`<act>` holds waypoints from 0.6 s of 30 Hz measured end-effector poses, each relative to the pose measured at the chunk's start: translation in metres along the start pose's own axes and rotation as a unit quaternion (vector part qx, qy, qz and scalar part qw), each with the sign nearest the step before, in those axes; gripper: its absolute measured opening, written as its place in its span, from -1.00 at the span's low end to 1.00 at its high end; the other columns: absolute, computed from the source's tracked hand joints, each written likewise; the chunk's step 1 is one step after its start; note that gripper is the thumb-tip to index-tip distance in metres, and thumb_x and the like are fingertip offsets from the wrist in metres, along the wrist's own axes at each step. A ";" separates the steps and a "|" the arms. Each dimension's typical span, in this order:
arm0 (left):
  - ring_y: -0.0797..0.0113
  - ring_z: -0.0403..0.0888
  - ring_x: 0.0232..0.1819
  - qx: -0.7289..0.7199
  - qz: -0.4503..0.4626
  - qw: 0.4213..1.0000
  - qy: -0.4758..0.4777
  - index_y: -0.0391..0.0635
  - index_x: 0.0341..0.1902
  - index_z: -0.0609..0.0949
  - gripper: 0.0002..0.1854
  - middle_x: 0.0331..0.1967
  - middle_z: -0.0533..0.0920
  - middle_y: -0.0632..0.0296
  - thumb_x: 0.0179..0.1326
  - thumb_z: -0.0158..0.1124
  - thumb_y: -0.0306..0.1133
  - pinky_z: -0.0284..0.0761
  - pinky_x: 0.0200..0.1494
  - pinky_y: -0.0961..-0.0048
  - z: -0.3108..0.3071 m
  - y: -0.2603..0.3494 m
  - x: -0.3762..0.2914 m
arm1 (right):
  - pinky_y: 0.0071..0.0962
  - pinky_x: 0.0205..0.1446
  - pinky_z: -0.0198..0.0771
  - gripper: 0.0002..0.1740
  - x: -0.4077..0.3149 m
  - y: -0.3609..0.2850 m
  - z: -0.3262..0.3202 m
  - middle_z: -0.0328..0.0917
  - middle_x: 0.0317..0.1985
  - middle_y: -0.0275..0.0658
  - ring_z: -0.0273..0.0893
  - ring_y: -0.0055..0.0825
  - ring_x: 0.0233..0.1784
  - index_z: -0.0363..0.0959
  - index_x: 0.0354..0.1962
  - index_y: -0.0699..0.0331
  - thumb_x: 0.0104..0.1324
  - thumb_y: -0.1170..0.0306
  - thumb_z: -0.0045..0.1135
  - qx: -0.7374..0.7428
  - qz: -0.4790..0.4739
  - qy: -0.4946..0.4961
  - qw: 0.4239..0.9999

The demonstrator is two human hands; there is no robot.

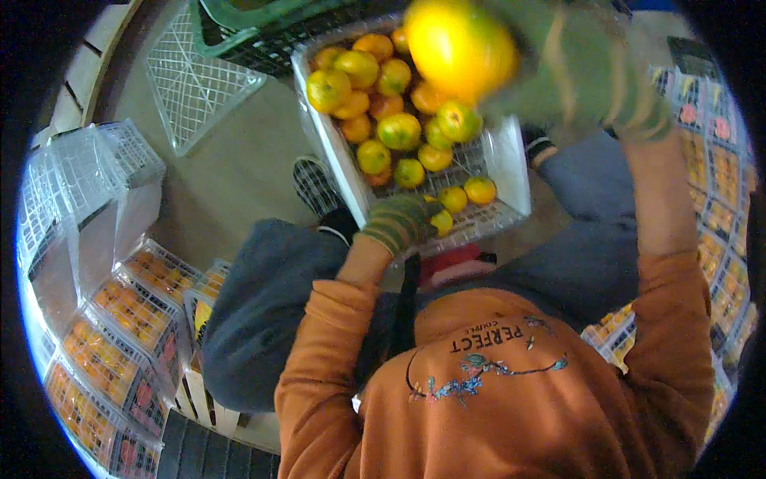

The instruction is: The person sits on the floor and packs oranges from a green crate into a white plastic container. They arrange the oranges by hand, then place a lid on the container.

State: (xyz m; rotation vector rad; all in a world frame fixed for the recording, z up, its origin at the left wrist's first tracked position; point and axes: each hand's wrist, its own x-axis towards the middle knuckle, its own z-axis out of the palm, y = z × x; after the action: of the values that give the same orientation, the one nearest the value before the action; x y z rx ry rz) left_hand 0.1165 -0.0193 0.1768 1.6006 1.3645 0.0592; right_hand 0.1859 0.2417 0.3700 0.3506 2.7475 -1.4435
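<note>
In a striped green work glove, my right hand (574,72) is raised close to the camera, blurred, with a yellow-orange mandarin (461,51) at its fingers. Below it stands a white-sided crate (508,161) with a clear plastic liner and a lattice bottom. Many green-and-orange mandarins (400,131) are heaped in its far part. My left hand (400,220), gloved alike, reaches over the near left corner. Its fingertips touch small mandarins (441,223) there; whether they grip one is hidden. Two more small mandarins (480,190) lie just right of those fingers.
A dark green plastic crate (251,36) adjoins the far left side. On the floor lies a clear lattice lid (197,78). Wrapped packs of oranges (131,308) line the left, below a plastic-wrapped stack of crates (90,197). More fruit packs (712,197) stand at right.
</note>
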 end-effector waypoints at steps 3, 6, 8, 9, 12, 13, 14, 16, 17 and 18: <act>-0.04 0.57 0.09 -0.012 -0.020 0.999 -0.026 0.12 0.20 0.56 -0.47 0.05 0.62 0.03 0.14 0.27 -0.06 0.48 0.13 0.14 -0.006 0.005 -0.001 | -0.32 0.26 0.37 -0.15 -0.064 0.019 0.059 0.44 0.17 -0.04 0.45 -0.17 0.22 0.26 0.25 0.17 -0.03 0.36 0.42 0.029 0.110 -0.091 0.989; -0.04 0.62 -0.02 0.017 0.001 1.000 -0.024 0.16 0.14 0.56 -0.55 -0.07 0.66 0.02 0.15 0.22 -0.10 0.52 -0.01 0.09 -0.007 0.007 0.001 | -0.26 0.20 0.40 -0.19 -0.092 0.056 0.113 0.51 0.08 0.02 0.49 -0.10 0.15 0.30 0.20 0.25 -0.01 0.29 0.43 0.004 0.235 -0.208 0.949; -0.03 0.62 -0.02 0.020 0.006 0.999 -0.026 0.14 0.14 0.56 -0.55 -0.08 0.67 0.02 0.15 0.22 -0.09 0.52 -0.01 0.09 -0.005 0.007 0.001 | -0.27 0.19 0.41 -0.21 -0.104 0.085 0.145 0.52 0.06 0.00 0.49 -0.09 0.14 0.36 0.17 0.24 -0.03 0.23 0.45 -0.013 0.254 -0.221 0.941; -0.03 0.60 0.03 0.011 -0.001 0.999 -0.040 0.10 0.17 0.56 -0.51 -0.02 0.65 0.04 0.16 0.24 -0.06 0.49 0.06 0.11 -0.005 0.006 0.001 | -0.26 0.17 0.41 -0.22 -0.109 0.099 0.161 0.53 0.05 -0.01 0.50 -0.10 0.13 0.38 0.15 0.23 -0.04 0.21 0.45 0.000 0.206 -0.238 0.949; -0.03 0.58 0.08 0.009 0.007 0.998 -0.058 0.05 0.21 0.56 -0.46 0.04 0.64 0.05 0.17 0.25 -0.02 0.48 0.13 0.14 -0.008 0.004 -0.001 | -0.26 0.14 0.42 -0.34 -0.123 0.141 0.200 0.58 -0.01 -0.08 0.53 -0.13 0.07 0.46 0.08 0.17 -0.01 0.19 0.41 0.012 0.044 -0.231 0.972; -0.03 0.59 0.07 0.014 0.014 0.998 -0.058 0.04 0.21 0.56 -0.46 0.03 0.65 0.05 0.18 0.24 -0.02 0.48 0.13 0.14 -0.011 0.005 0.000 | -0.26 0.14 0.42 -0.36 -0.128 0.152 0.211 0.59 -0.01 -0.09 0.54 -0.14 0.06 0.48 0.07 0.16 0.00 0.18 0.40 -0.004 0.050 -0.250 0.967; -0.03 0.60 0.05 -0.007 -0.005 0.998 -0.066 0.08 0.19 0.57 -0.49 0.01 0.65 0.06 0.19 0.23 -0.01 0.50 0.10 0.14 -0.014 0.007 0.002 | -0.26 0.14 0.41 -0.38 -0.130 0.161 0.222 0.60 -0.01 -0.10 0.54 -0.14 0.05 0.49 0.06 0.14 0.01 0.18 0.39 -0.010 0.033 -0.245 0.969; -0.01 0.63 0.00 -0.041 -0.033 0.999 -0.012 0.13 0.15 0.60 -0.53 -0.02 0.67 0.08 0.19 0.23 -0.02 0.52 0.06 0.15 -0.020 0.014 0.008 | -0.29 0.15 0.40 -0.42 -0.132 0.175 0.231 0.60 0.00 -0.12 0.54 -0.18 0.05 0.51 0.05 0.12 0.05 0.16 0.36 0.014 0.098 -0.273 0.957; 0.01 0.65 -0.06 -0.052 -0.007 0.996 0.072 0.18 0.14 0.60 -0.54 -0.05 0.68 0.10 0.17 0.25 -0.01 0.54 0.03 0.17 -0.019 0.017 0.005 | -0.31 0.16 0.39 -0.44 -0.131 0.175 0.231 0.60 0.02 -0.13 0.54 -0.20 0.06 0.52 0.05 0.11 0.07 0.15 0.35 0.022 0.206 -0.310 0.928; 0.06 0.67 -0.08 -0.113 0.014 0.990 0.085 0.19 0.18 0.57 -0.50 -0.07 0.69 0.13 0.14 0.27 0.00 0.55 0.01 0.20 -0.019 0.023 0.015 | -0.30 0.13 0.41 -0.44 -0.127 0.171 0.229 0.60 0.03 -0.13 0.55 -0.21 0.04 0.52 0.05 0.12 0.09 0.14 0.34 0.028 0.170 -0.282 0.944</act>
State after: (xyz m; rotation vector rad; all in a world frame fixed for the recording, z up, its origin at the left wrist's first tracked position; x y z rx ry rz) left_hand 0.1272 0.0070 0.1944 1.4494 1.4107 0.3623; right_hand 0.3253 0.1250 0.1153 0.3275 2.0804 -1.2822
